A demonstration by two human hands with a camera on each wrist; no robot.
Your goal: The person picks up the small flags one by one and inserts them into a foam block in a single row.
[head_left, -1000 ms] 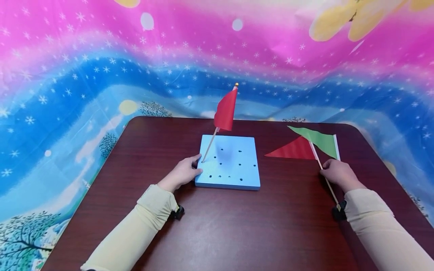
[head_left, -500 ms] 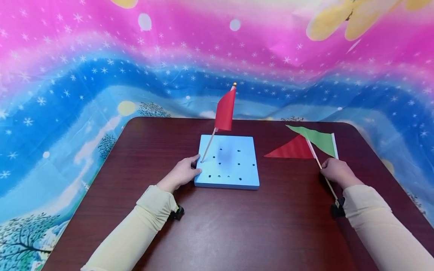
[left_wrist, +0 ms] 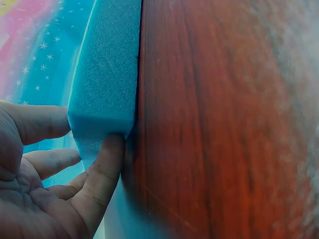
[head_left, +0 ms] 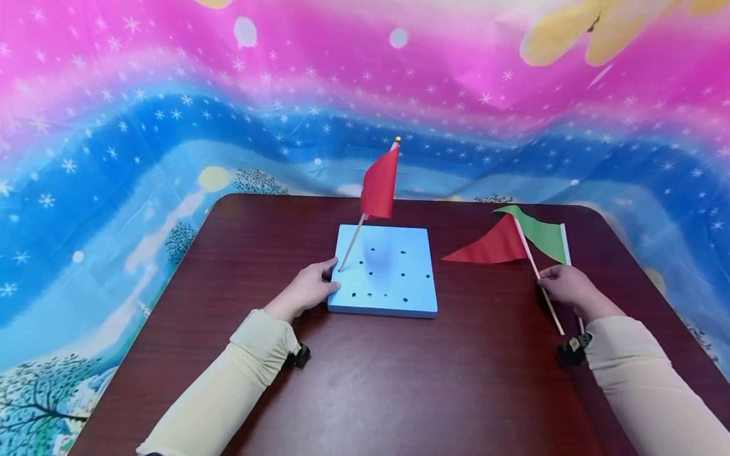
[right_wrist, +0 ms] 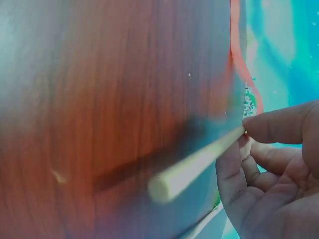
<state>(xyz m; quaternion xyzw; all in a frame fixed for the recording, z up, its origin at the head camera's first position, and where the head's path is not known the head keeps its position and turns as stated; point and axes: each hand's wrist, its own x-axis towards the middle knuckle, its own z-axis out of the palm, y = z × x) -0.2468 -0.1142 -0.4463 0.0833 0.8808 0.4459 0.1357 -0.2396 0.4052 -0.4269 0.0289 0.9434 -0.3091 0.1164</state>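
My left hand [head_left: 306, 292] grips the left edge of a light blue foam board [head_left: 393, 266] dotted with small holes. In the left wrist view, thumb and fingertips touch the corner of the board's side [left_wrist: 104, 64]. A red flag [head_left: 379, 187] with a gold tip stands in a hole near that edge, leaning right. On the right, my right hand [head_left: 573, 291] pinches the stick [head_left: 552, 309] of a second red flag [head_left: 493, 242] between thumb and finger. Its bare end [right_wrist: 160, 189] points toward the right wrist camera, its shadow on the table. The hand partly hides a green flag [head_left: 544, 234] behind it.
Everything is on a dark brown wooden table [head_left: 422, 386] with rounded far corners. Behind the table hangs a pink and blue backdrop [head_left: 342, 76] with snowflakes. A black wrist camera [head_left: 573, 349] sits at the right cuff.
My right hand has tilted the red flag up, and its stick's lower end has come away from the wrist. The green flag's end now shows beside the cuff. My left hand stays put.
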